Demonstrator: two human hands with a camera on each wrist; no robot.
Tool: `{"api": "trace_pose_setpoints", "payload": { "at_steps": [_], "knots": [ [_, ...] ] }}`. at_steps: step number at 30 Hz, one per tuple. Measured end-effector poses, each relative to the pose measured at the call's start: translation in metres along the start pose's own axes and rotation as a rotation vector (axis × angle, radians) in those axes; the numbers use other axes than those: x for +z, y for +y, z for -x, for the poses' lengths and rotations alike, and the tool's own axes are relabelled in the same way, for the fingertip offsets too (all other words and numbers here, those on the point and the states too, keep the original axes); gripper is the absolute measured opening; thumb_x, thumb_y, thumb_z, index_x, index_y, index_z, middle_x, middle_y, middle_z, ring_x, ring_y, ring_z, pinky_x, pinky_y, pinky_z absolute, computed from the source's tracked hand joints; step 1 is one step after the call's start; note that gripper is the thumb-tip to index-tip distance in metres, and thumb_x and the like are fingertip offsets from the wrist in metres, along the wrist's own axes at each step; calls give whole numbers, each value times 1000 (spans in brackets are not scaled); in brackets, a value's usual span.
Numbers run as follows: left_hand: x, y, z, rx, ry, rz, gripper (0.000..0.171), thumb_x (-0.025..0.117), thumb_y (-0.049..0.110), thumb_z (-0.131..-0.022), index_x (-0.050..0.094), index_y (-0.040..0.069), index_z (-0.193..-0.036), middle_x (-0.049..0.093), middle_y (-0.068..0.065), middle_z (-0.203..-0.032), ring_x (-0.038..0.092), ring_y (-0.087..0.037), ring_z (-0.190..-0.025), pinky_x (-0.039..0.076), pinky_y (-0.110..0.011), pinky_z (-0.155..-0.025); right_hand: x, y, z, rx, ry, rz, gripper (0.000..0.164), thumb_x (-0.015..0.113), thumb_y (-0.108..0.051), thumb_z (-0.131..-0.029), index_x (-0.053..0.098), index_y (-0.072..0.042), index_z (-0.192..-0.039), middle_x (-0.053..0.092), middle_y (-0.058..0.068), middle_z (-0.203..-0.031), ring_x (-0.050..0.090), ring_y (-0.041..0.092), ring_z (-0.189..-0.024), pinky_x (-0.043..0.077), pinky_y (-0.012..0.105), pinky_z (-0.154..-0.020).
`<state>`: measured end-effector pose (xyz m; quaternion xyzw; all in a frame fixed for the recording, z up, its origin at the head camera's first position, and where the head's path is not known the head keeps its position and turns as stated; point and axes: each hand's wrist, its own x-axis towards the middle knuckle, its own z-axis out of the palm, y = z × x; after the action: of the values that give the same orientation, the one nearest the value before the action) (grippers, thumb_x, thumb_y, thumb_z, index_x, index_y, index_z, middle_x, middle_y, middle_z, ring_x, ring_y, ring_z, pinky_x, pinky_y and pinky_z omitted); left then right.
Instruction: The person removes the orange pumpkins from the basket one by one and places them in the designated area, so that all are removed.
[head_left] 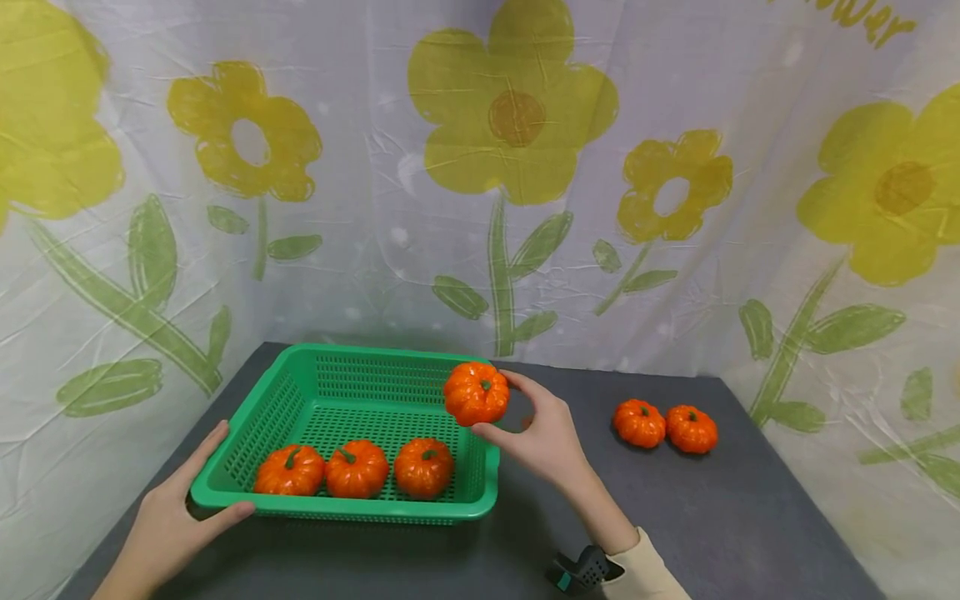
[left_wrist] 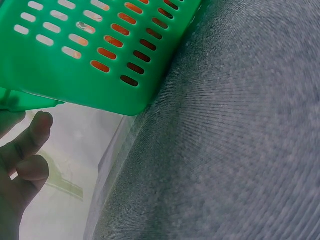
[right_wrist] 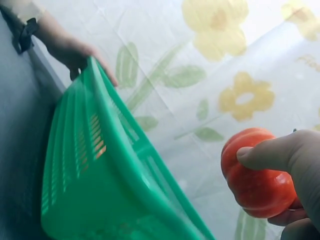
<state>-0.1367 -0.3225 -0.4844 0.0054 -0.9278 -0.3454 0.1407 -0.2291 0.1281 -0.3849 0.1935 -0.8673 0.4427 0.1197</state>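
My right hand (head_left: pixel 542 433) pinches a small orange pumpkin (head_left: pixel 477 393) between thumb and fingers, raised above the right side of a green plastic basket (head_left: pixel 347 508). In the right wrist view, the thumb lies across that pumpkin (right_wrist: pixel 257 175), apart from the basket rim (right_wrist: pixel 117 135). At the basket's front left corner, my left hand (head_left: pixel 168 512) grips the rim, its thumb along the front. The left wrist view has several of its fingers (left_wrist: pixel 32 135) just below the rim. Inside the basket, three pumpkins (head_left: pixel 357 469) sit in a row along the front wall.
Two more pumpkins (head_left: pixel 640 423) (head_left: pixel 692 429) stand side by side on the dark grey table (head_left: pixel 600 492), right of the basket. A pale curtain (head_left: pixel 360 250) painted with yellow flowers hangs behind the table and along both sides.
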Motion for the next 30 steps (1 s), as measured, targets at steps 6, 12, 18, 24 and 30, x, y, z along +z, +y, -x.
{"api": "trace_pose_setpoints", "payload": {
  "at_steps": [6,12,18,24,30],
  "knots": [
    [0,-1,2,4,7,5,111,87,36,-88,14,35,-172,39,-32,-163,49,-60,-130,45,-78,-86,-12,13,11,41,35,37,76,95,-32,-80,63,-13,-147,70,6,-137,38,6,-46,44,23,-50],
    [2,-1,2,8,16,3,111,88,36,-87,15,35,-172,38,-30,-163,50,-59,-130,45,-77,-86,-22,21,15,61,66,56,78,96,-31,-79,63,-12,-147,70,8,-137,32,7,-44,39,24,-47],
    [0,-1,0,16,18,3,112,88,35,-87,15,35,-172,38,-31,-163,49,-61,-129,45,-78,-86,-29,37,16,66,116,101,79,97,-32,-78,64,-8,-145,70,11,-136,40,8,-50,43,24,-52],
    [0,0,0,18,16,4,112,88,35,-88,15,35,-172,38,-32,-163,49,-60,-129,45,-77,-86,-35,68,19,90,178,140,79,95,-32,-80,62,-3,-146,69,18,-137,52,13,-53,51,29,-57],
    [0,-1,0,10,0,8,111,87,36,-89,14,35,-172,35,-32,-165,47,-64,-130,44,-78,-86,-36,95,23,151,234,180,83,94,-34,-82,58,0,-149,67,22,-140,66,31,-78,56,40,-71]
  ]
}}
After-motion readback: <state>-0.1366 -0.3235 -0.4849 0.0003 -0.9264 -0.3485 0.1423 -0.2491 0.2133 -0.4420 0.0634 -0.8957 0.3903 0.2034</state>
